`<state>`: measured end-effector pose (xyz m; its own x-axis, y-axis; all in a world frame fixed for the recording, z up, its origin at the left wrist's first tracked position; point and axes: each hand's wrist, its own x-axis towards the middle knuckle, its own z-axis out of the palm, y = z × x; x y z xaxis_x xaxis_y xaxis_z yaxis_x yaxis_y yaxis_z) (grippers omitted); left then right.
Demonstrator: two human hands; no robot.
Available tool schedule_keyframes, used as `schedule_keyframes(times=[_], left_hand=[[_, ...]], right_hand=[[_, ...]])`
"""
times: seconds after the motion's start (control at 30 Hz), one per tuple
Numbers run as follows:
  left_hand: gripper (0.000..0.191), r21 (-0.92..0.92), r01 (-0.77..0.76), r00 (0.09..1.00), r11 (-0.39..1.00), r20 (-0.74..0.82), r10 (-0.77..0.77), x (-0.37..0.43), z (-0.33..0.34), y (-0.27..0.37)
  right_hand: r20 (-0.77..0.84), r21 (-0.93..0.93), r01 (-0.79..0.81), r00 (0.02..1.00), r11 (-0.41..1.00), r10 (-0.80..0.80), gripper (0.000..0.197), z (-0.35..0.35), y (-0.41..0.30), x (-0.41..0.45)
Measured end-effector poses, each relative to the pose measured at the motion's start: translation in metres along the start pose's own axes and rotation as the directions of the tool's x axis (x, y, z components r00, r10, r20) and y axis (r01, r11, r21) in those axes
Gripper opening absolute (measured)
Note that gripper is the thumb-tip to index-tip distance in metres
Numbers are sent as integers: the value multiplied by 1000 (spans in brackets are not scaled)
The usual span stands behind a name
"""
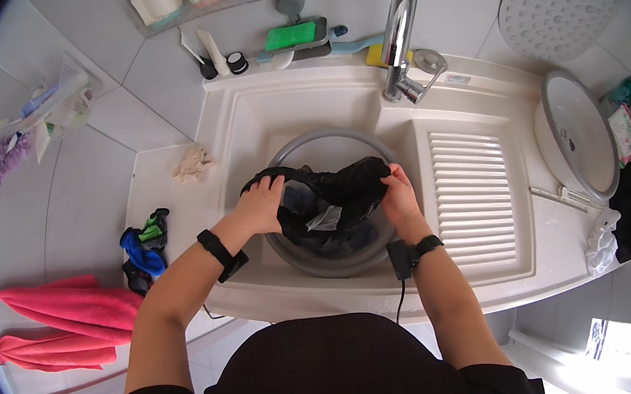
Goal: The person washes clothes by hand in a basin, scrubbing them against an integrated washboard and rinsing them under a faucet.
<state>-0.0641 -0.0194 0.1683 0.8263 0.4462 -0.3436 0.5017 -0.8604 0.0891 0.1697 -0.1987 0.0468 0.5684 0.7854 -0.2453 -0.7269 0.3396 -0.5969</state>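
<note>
A black cloth garment [353,187] with a pale tag-like patch is stretched between my hands over a grey-rimmed basin [315,139]. My left hand [259,204] grips its left side, fingers curled over the fabric. At the upper right of the garment, my right hand [401,194] pinches a bunched edge. The basin sits in the laundry sink [252,126], and dark contents show in its lower part beneath the garment; whether they are cloth or water I cannot tell. Both wrists wear black straps with small devices.
A chrome faucet [399,38] rises behind the basin, with a ribbed washboard [469,189] to the right. A second basin [575,138] leans at the far right. Crumpled beige cloth [194,164], bundled socks [145,248] and pink towels [72,307] are on the left. A green sponge [290,36] rests behind.
</note>
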Motion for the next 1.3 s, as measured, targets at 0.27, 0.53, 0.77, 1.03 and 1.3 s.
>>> schedule_keyframes(times=[0.27, 0.53, 0.77, 1.03, 1.3], left_hand=[[101, -18, -29, 998, 999, -64, 28, 5, 1, -14], [100, -125, -120, 975, 985, -201, 93, 17, 8, 6], [91, 14, -132, 981, 991, -141, 132, 2, 8, -19], [80, -115, -83, 989, 990, -134, 67, 4, 13, -31], [104, -291, -224, 943, 930, -306, 132, -17, -15, -7]], right_hand=[[74, -322, -3, 997, 947, 28, 11, 30, -47, -7], [81, -468, 552, 805, -690, 588, 24, 49, 9, -35], [-43, -445, 223, 962, -867, 270, 23, 53, -18, -27], [27, -902, 104, 982, 419, -187, 17, 4, -49, -2], [-238, -855, -50, 922, 516, -304, 36, 14, -60, -19]])
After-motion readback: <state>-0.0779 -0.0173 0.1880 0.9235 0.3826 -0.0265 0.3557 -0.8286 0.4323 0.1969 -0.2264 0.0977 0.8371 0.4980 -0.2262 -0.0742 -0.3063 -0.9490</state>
